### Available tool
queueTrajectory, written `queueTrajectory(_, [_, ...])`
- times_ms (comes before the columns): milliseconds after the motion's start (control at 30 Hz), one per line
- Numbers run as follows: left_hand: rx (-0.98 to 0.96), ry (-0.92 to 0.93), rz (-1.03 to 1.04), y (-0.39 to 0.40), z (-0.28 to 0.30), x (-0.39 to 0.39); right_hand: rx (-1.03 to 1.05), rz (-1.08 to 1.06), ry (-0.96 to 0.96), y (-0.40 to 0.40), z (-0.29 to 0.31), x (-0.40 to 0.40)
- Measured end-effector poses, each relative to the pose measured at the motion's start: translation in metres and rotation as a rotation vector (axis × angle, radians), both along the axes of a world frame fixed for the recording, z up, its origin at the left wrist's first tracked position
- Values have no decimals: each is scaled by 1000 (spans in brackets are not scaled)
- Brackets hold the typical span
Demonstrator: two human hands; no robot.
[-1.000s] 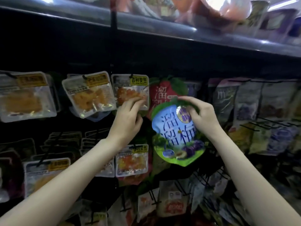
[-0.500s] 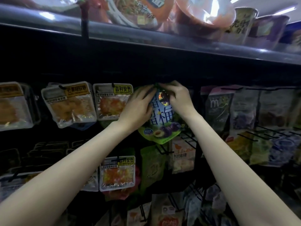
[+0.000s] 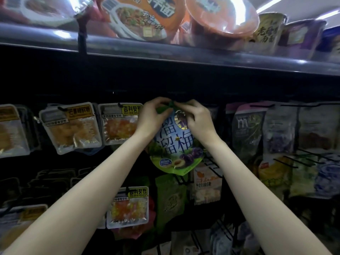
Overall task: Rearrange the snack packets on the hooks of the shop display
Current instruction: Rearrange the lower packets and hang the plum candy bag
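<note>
A grey shelf edge runs overhead, carrying instant noodle bowls. Ceiling strip lights glow at upper right. The back panel is dark.

A blue plum-snack packet with a green leaf-shaped border hangs upright, its green top tab pinched at the hook row. Clear packets of orange snacks hang on hooks just beside it.

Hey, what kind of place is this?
Most likely a shop's snack aisle. Sealed snack packets hang in rows on black hooks, instant noodle bowls sit on the shelf above, and both hands hold a plum packet.
</note>
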State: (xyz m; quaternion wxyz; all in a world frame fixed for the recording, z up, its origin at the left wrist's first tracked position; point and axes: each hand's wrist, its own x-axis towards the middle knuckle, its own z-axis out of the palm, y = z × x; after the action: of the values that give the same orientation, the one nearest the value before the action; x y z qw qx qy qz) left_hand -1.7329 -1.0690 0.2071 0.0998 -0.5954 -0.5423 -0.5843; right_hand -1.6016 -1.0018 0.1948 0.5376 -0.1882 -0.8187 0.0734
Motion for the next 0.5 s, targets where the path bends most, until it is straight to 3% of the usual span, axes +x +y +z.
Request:
queueTrajectory(167, [0, -155, 31, 0, 6, 4, 17, 32, 8, 0, 4, -3])
queueTrajectory(367, [-7, -369, -119, -3, 7, 4, -48, 84, -6, 2, 10, -1])
queueTrajectory(500, [-23, -317, 38, 2, 4, 9, -56, 71, 2, 4, 5, -3])
